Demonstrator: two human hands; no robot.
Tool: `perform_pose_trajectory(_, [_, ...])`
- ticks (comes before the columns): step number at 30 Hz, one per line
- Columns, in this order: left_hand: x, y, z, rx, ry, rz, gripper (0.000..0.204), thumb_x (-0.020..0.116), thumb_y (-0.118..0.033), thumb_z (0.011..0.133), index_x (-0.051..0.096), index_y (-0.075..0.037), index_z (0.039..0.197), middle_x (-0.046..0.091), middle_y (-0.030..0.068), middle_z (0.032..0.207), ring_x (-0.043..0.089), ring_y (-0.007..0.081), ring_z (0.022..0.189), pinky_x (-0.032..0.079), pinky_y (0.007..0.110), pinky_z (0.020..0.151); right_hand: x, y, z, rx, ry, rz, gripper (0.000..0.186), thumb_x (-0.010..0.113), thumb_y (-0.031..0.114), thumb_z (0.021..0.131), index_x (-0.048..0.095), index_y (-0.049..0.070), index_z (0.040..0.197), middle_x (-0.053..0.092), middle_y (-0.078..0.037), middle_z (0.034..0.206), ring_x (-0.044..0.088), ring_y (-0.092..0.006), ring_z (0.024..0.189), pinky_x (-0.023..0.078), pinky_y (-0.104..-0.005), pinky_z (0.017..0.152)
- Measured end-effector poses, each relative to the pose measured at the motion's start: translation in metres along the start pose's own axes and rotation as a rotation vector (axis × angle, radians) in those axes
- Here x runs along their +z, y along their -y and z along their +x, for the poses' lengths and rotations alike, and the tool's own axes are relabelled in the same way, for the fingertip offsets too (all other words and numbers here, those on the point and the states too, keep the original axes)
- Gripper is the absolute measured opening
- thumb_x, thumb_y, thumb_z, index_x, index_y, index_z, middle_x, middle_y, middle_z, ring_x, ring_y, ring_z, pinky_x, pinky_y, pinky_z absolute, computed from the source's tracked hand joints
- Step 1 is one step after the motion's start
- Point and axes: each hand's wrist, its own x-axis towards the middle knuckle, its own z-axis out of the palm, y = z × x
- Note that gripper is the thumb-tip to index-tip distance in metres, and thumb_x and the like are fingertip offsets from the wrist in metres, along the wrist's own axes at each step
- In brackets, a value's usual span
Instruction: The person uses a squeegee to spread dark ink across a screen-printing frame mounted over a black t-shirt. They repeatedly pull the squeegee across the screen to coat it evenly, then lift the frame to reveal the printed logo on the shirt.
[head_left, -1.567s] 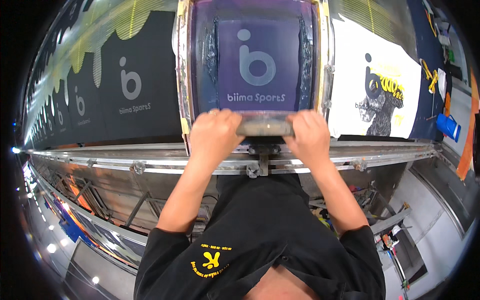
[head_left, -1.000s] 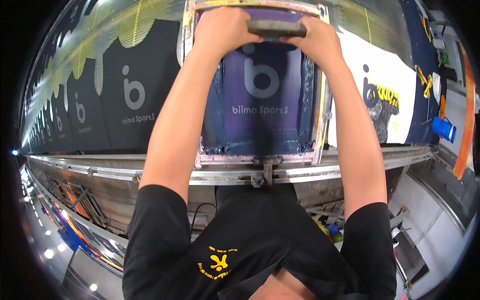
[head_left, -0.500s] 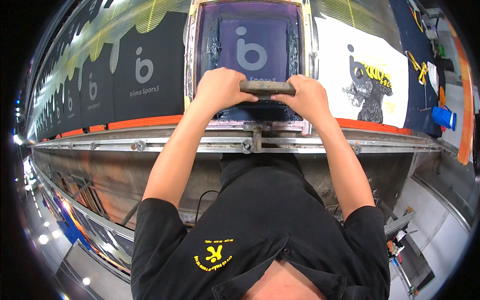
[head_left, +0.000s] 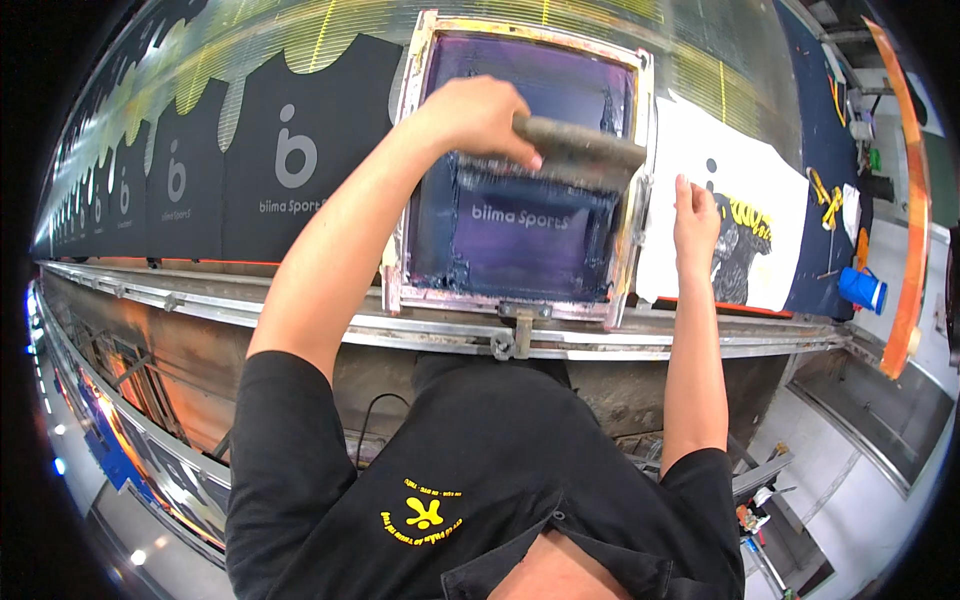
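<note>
Squeegee (head_left: 590, 155): upper middle of frame, slanted across the screen, left end a bit higher than right. Long straight bar, worn grey-brown, dull and scuffed, dark along the lower edge. Slightly blurred; can't tell if the blade touches the mesh.

Left hand (head_left: 482, 118) has it by the left end, fingers over the top, thumb underneath, pinched firm. Right hand (head_left: 696, 228) is off the bar, right of centre, fingers half-curled with thumb and fingertips slightly apart. It overlaps the white piece in view; contact unclear.

Under the squeegee: mesh (head_left: 520, 260), smooth purple panel with pale rounded lettering, glossy dark-blue ink smeared in rough ridges down the sides. Screen frame (head_left: 414, 85) around it: rectangular, straight-sided, crusted with whitish-pink residue, sitting slightly rotated.

Left of it, matt black fabric panels (head_left: 345, 110), scooped necklines, flat grey rounded print, row shrinking to far left. Right: white piece (head_left: 680, 275), flat, with black and yellow print overlapping. Ribbed translucent yellowish surface (head_left: 600, 12) along the top.

Metal rail (head_left: 250, 313) crosses mid-frame, shiny, with knobbed clamps. Far right: blue plastic container (head_left: 863, 289), long flat orange strip (head_left: 911, 200).
</note>
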Motion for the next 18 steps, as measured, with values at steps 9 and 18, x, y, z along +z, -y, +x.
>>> perform_pose_trajectory(9, [-0.021,0.062,0.081,-0.024,-0.180,0.252,0.048,0.082,-0.053,0.083,0.079,-0.015,0.112,0.079,0.0134,0.102,0.075,0.0340,0.103,0.058,0.049,0.086,0.022,0.014,0.005,0.407,0.245,0.224,0.055,0.076,0.042,0.102,0.066,-0.005,0.129,0.052,0.001,0.071,0.046,-0.0071,0.052,0.036,-0.0255,0.045])
perform_pose_trajectory(18, [0.061,0.018,-0.044,0.033,-0.458,-0.007,0.029,0.083,-0.034,0.081,0.081,-0.021,0.107,0.078,0.0063,0.099,0.073,0.0318,0.099,0.058,0.049,0.083,-0.002,0.094,-0.011,0.309,0.188,0.340,0.046,0.072,0.034,0.104,0.063,-0.001,0.132,0.047,0.005,0.074,0.036,-0.0029,0.053,0.029,-0.0227,0.045])
